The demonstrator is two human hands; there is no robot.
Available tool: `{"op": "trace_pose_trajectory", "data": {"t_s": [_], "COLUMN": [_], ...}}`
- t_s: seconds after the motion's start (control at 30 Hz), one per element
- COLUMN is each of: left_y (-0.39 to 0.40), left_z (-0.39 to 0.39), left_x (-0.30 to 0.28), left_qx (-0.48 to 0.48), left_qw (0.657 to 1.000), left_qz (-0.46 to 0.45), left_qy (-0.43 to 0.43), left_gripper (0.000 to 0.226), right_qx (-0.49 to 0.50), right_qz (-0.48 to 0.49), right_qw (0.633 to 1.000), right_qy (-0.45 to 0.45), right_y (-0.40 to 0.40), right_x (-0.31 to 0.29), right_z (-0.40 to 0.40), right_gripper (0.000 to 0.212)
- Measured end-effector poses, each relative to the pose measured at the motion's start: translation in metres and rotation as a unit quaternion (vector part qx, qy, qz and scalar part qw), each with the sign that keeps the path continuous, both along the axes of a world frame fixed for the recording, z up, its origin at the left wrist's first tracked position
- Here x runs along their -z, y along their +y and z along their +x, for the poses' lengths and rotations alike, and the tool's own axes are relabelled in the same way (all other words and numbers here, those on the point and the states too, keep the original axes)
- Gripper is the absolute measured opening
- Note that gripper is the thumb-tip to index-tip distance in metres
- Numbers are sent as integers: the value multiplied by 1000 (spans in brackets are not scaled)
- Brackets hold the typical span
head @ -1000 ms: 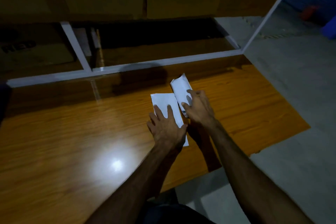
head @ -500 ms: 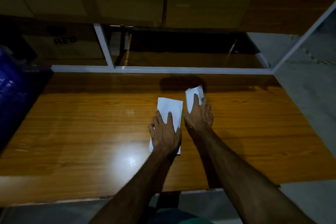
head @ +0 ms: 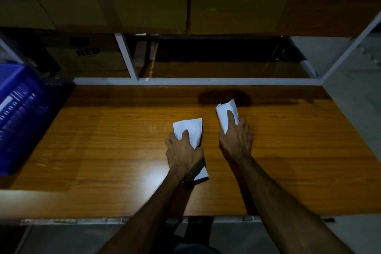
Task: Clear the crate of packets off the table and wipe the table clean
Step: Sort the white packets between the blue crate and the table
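A blue plastic crate (head: 18,113) stands at the left end of the wooden table (head: 103,140); its contents are not visible. My left hand (head: 183,152) presses flat on a white sheet of paper wipe (head: 190,129) lying on the table's middle. My right hand (head: 236,140) is just to its right, further from me, with the forefinger stretched over a folded white wipe (head: 223,110) and thumb and other fingers curled at its sides. Both wipes touch the tabletop.
A white metal shelf frame (head: 206,81) runs along the table's far edge. Cardboard boxes (head: 144,0) are stacked behind and above it, and one marked RED (head: 86,53) sits lower left. Grey floor (head: 354,72) lies to the right and beneath the near edge.
My hands have spread apart; the right hand has slid its folded wipe away from the flat sheet. My view has swung left, bringing the blue crate into sight.
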State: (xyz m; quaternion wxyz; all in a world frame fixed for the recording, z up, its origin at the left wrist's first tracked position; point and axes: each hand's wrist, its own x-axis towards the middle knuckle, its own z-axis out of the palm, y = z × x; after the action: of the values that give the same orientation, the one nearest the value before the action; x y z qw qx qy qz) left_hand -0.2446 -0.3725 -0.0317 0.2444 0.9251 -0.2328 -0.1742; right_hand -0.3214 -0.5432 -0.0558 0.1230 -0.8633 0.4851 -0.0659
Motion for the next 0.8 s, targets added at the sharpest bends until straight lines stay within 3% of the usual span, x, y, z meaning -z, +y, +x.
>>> {"op": "trace_pose_trajectory", "data": {"t_s": [0.23,0.4,0.8], "left_y": [41,80,229], "left_z": [0,4,25], "left_x": [-9,-17,-15], "left_qx": [-71,-51,-53], "left_qw": [996,998,990], "left_qz": [-46,-29,-29], "left_qy": [3,-39,-131], "left_gripper": [73,76,75], "right_qx": [-21,-34,-166], "right_qz": [20,60,90], "right_qw": [994,985,966], "right_qy": [-104,-161,-176], "right_y": [29,61,195], "right_x": [0,-9,-35], "right_z": [-12,-8,27], "right_gripper": [88,88,82]}}
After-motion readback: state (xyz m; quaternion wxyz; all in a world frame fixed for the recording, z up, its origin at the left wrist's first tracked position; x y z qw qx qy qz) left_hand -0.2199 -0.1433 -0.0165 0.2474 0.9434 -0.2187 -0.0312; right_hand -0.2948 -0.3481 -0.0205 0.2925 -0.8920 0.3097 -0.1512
